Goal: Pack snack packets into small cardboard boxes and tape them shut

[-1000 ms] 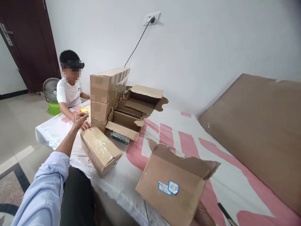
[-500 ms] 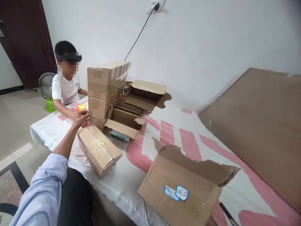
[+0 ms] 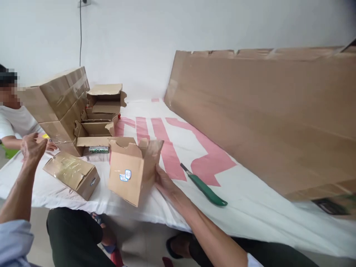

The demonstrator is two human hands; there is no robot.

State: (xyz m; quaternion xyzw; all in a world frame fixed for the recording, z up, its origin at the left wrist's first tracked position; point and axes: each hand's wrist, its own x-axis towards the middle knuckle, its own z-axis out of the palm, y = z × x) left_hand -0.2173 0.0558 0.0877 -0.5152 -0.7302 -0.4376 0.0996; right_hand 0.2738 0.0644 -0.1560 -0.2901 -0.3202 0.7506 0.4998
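My right hand (image 3: pixel 164 180) grips the right side of an open cardboard box (image 3: pixel 125 159) with torn top edges and small blue-and-white stickers on its front. Some of its fingers are hidden by the box. On the left, my left hand (image 3: pixel 33 148) is raised with thumb and fingers apart, and nothing shows in it. A closed, taped cardboard box (image 3: pixel 71 172) lies below and to the right of that hand, not touching it. To the right of my right hand is a green-handled tool (image 3: pixel 205 189) with a slim metal end.
Stacked taped cartons (image 3: pixel 58 100) stand at the left, beside opened boxes (image 3: pixel 97 129) and a small green pack (image 3: pixel 99 149). A co-worker (image 3: pixel 16 122) in white sits behind the stack, one hand near my left hand. A large cardboard sheet (image 3: pixel 250 111) leans on the wall at right.
The view has swung right. My right hand has come into view, holding the open box, which now stands closer to the taped box. My left hand has moved away from the carton stack and opened.
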